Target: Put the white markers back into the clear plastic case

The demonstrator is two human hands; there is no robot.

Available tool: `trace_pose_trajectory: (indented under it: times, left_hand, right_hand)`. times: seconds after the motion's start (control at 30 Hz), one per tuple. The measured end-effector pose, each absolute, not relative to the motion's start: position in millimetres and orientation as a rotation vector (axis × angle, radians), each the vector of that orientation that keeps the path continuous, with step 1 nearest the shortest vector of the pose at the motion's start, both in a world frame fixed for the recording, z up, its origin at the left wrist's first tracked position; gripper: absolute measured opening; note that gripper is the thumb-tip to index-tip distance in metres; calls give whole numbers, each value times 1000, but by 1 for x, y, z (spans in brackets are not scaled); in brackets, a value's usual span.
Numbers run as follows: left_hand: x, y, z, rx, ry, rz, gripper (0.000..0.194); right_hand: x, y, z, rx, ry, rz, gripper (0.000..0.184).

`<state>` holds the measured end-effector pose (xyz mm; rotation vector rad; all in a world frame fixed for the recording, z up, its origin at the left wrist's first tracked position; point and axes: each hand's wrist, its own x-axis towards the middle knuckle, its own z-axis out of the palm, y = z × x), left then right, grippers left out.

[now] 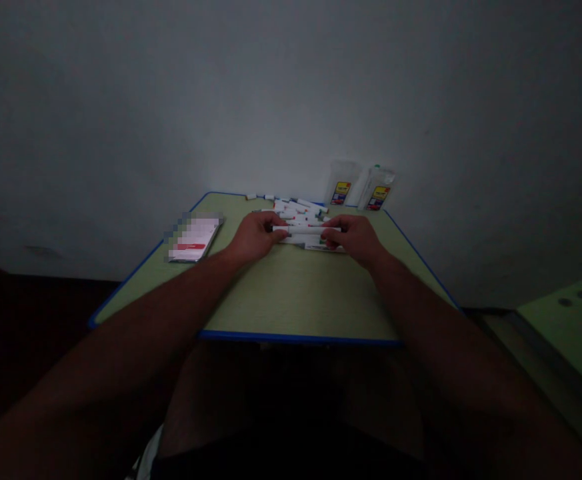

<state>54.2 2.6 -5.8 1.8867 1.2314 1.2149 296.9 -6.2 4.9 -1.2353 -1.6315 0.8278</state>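
Pinching a white marker (pixel 307 230) near its two ends, the left hand (pixel 255 235) and right hand (pixel 359 237) hold it crosswise over the table (pixel 295 297), just in front of a loose pile of markers (pixel 298 209), with two clear plastic cases (pixel 341 185) beyond, near the wall (pixel 271 100).

Two hands show, one left hand (pixel 255 238) and one right hand (pixel 357 240), with one marker (pixel 307 231) spanning them. The far heap of markers (pixel 298 209) overlaps too much to count exactly; more than five show. One table (pixel 295 293), one flat packet (pixel 193 241) at left, two clear cases (pixel 343 173) at far right.
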Motion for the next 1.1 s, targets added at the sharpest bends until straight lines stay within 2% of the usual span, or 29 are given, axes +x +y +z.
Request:
trace_pose_trajectory:
  times: [0.4, 0.6, 0.77, 0.93, 1.1]
  left_hand:
    - [61, 1, -4, 1750, 1116, 1284, 25]
    - [61, -1, -1, 1759, 1145, 1307, 24]
    - [58, 0, 0, 1782, 1192, 1314, 23]
    - [55, 1, -4, 1977, 1234, 1323, 38]
    - [52, 3, -9, 2071, 1272, 1279, 22]
  right_hand:
    - [300, 3, -4, -1222, -1573, 817, 27]
    - [302, 2, -3, -1238, -1625, 740, 24]
    - [302, 5, -4, -1155, -1529, 873, 30]
    - [305, 10, -4, -1089, -1308, 981, 30]
    - [307, 11, 0, -1047, -1194, 1026, 32]
